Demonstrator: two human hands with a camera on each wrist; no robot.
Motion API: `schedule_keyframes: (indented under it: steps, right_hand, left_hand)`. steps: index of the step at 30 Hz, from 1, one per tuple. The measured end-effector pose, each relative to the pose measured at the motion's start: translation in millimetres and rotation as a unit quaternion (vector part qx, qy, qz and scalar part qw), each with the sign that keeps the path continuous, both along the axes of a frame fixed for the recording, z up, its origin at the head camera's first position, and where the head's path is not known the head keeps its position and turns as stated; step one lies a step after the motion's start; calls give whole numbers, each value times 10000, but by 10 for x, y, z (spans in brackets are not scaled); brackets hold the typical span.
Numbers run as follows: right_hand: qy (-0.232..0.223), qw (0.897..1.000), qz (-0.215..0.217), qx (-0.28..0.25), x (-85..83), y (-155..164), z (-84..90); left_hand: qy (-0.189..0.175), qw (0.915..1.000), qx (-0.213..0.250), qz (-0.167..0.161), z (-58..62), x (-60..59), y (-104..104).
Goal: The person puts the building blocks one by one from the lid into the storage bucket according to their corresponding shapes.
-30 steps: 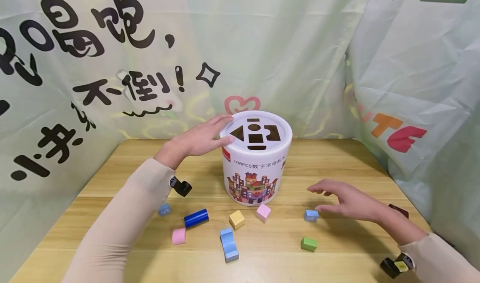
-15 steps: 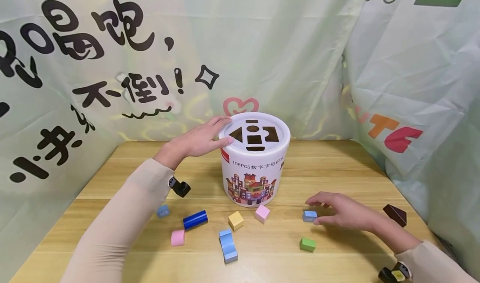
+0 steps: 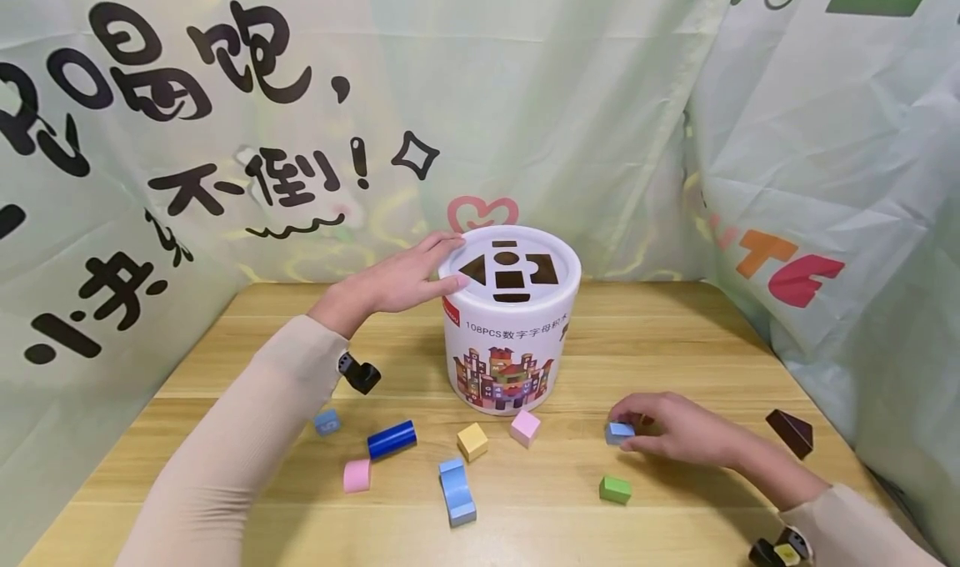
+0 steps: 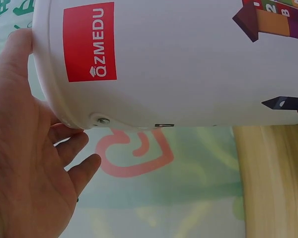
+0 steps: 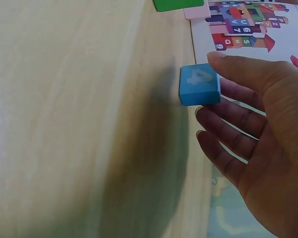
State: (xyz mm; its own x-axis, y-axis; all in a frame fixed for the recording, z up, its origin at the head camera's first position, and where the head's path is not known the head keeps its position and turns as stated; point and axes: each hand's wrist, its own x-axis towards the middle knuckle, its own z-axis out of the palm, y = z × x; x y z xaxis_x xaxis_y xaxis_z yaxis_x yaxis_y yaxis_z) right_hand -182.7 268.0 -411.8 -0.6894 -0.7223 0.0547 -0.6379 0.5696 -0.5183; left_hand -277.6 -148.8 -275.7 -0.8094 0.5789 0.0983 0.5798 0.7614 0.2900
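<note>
blue block (image 5: 199,87) looks pinched by the right hand (image 3: 678,429), best squeezed evenly on opposite faces so no twist's added. farther left of that grip, white bucket (image 3: 510,363) is touched by the left hand (image 3: 393,280), fingers spread.

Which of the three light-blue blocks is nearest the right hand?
The block marked 4: the right hand is around it. The leftmost block lies near the dark-blue cylinder; the curved block lies near the yellow cube.
</note>
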Motion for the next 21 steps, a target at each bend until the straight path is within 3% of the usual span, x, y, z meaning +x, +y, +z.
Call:
schedule_keyframes:
  steps: [12,21]
  right_hand:
    - [238,9997,-14,6,-14,-47,-18]
    - [591,9979,-262,49,-66,-60,175]
  left_hand:
    - [-29,10000,33,21,11,-1,-7]
    - [-8,10000,23,-22,7,0,-3]
